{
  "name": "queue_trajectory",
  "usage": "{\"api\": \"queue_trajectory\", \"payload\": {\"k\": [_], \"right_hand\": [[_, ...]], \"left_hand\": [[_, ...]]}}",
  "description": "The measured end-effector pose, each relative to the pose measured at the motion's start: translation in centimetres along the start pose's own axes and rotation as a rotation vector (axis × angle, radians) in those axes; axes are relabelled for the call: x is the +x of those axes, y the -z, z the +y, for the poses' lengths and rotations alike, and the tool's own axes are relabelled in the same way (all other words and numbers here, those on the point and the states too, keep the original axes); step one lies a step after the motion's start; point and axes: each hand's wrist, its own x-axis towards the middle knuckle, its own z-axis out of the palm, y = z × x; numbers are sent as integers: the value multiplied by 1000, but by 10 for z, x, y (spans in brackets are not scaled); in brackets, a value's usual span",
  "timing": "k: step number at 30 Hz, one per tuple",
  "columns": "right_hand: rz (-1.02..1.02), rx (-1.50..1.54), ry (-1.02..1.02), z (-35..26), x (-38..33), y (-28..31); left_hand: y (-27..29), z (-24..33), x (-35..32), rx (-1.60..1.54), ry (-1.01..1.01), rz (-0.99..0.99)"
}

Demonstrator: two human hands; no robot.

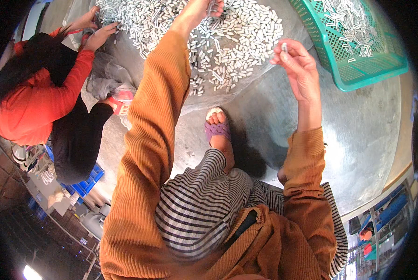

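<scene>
A wide heap of small pale oval pieces (251, 28), silvery to off-white, is spread at the top of the view. Over it reaches my left hand (200, 10), fingers curled round something small and grey, probably one or more such pieces; the picture's top edge cuts the hand off. To the right of the heap, my right hand (298, 67) is raised and pinches one small pale oval piece (284, 47) between thumb and fingers. Beyond it stands a green perforated plastic basket (367, 77), holding several slim, loop-shaped silvery pieces (351, 23).
The heap lies on a thin translucent sheet (195, 105) over a smooth grey floor (353, 140). At the left crouches a co-worker in a red top (36, 109), both hands at the heap's left edge. My sandalled foot (217, 125) is just below the heap. A blue crate (88, 181) is lower left.
</scene>
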Motion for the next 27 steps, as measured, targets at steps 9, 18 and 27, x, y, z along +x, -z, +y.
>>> {"api": "queue_trajectory", "payload": {"k": [9,18,27], "right_hand": [[-53,-1391,-53,30,40,-11],[-174,-1264,-50,41,41,11],[-402,27,-36,-8,14,11]], "left_hand": [[11,-16,39,1164,-231,241],[51,-42,-27,329,-133,114],[37,-44,-41,334,-113,119]]}}
